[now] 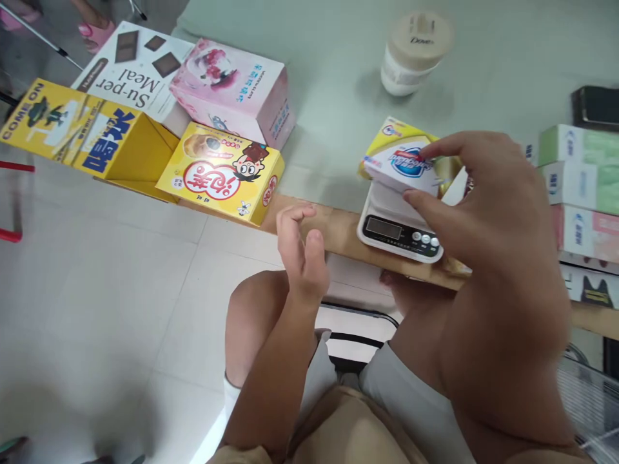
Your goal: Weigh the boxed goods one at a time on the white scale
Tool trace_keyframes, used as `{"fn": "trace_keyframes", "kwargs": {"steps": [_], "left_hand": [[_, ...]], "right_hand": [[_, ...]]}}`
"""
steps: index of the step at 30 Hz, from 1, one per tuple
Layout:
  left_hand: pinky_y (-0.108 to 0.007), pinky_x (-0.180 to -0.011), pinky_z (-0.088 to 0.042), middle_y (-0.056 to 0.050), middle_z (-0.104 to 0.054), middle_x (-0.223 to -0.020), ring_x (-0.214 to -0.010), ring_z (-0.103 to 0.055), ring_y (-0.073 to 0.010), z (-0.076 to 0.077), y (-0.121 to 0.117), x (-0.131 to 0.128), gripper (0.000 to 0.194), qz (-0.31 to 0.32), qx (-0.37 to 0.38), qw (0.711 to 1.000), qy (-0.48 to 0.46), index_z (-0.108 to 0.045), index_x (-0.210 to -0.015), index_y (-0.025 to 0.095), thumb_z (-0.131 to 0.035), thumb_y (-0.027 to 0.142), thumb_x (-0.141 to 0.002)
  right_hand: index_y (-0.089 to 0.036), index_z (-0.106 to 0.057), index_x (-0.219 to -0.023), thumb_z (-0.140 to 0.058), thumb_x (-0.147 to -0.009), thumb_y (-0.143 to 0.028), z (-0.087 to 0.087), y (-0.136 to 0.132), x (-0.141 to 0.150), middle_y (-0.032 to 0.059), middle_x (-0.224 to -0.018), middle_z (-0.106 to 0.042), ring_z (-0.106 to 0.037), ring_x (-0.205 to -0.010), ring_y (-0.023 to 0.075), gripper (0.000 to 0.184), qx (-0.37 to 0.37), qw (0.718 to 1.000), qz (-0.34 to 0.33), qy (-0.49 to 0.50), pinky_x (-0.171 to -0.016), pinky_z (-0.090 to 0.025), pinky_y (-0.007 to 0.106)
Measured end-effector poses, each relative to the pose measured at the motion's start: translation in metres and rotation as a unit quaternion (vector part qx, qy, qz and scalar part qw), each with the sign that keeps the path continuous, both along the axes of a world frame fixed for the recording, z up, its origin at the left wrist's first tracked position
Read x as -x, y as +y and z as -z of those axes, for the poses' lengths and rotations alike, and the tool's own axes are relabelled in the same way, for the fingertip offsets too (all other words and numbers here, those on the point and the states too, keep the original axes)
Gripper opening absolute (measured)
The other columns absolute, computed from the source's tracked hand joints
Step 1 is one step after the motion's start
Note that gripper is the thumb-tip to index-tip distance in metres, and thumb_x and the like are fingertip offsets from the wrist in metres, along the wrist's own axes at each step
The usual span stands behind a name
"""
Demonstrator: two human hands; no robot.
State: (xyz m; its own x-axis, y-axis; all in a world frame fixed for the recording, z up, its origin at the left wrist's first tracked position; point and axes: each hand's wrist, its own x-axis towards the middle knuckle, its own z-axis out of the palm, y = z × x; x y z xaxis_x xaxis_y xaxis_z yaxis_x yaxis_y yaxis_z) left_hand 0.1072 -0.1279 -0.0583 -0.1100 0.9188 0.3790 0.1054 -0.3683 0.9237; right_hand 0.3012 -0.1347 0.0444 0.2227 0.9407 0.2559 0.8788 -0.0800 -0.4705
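Observation:
My right hand (488, 200) reaches over a small white kitchen scale (401, 225). Its thumb and index finger are on a yellow and white soap box (406, 161), thumb at the near edge and index finger on the printed face. The box is over the scale's platform; whether it rests there fully I cannot tell. Part of the box and a shiny gold and white packet beside it are hidden by the hand. My left hand (304, 251) hangs at the table's front edge, fingers loosely curled, thumb apart, holding nothing. Near it is a yellow snack box (222, 171) with a cartoon face.
Left on the table are a pink box (232, 90), a white Su-per Meal box (133, 71) and an open yellow carton (72, 125). A Dove jar (411, 55) stands further back. At right are stacked small boxes (578, 187) and a black phone (597, 106).

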Motion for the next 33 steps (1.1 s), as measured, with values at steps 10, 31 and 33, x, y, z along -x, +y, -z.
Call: {"fn": "trace_keyframes", "kwargs": {"steps": [10, 31, 33], "left_hand": [[-0.047, -0.111, -0.051, -0.010, -0.066, -0.118, -0.120, -0.063, -0.0285, -0.003, -0.009, -0.031, 0.042, 0.049, -0.003, 0.998, 0.030, -0.062, -0.116, 0.023, -0.050, 0.060, -0.101], [-0.044, -0.117, -0.051, -0.007, -0.067, -0.137, -0.130, -0.065, -0.0272, -0.063, -0.007, -0.084, 0.047, 0.200, -0.065, 0.977, 0.042, -0.066, -0.131, 0.030, -0.066, 0.060, -0.094], [-0.045, -0.116, -0.052, -0.006, -0.067, -0.133, -0.127, -0.067, -0.0286, -0.086, -0.012, -0.103, 0.045, 0.214, -0.092, 0.972, 0.030, -0.070, -0.123, 0.032, -0.068, 0.064, -0.091]], "right_hand": [[-0.029, -0.065, -0.128, -0.069, -0.082, -0.025, 0.011, -0.022, -0.039, 0.0135, -0.149, -0.061, -0.059, -0.136, 0.0396, 0.046, 0.056, 0.998, 0.008, 0.026, -0.109, -0.051, 0.062], [-0.022, -0.064, -0.138, -0.059, -0.083, -0.003, -0.039, -0.051, -0.075, 0.0093, -0.145, -0.062, -0.062, -0.131, 0.0265, 0.058, -0.015, 0.990, -0.057, 0.126, -0.111, -0.055, 0.044], [-0.025, -0.066, -0.135, -0.060, -0.082, -0.002, -0.055, -0.072, -0.093, 0.0069, -0.142, -0.064, -0.060, -0.134, 0.0240, 0.058, -0.072, 0.987, -0.036, 0.136, -0.118, -0.052, 0.042]]}}
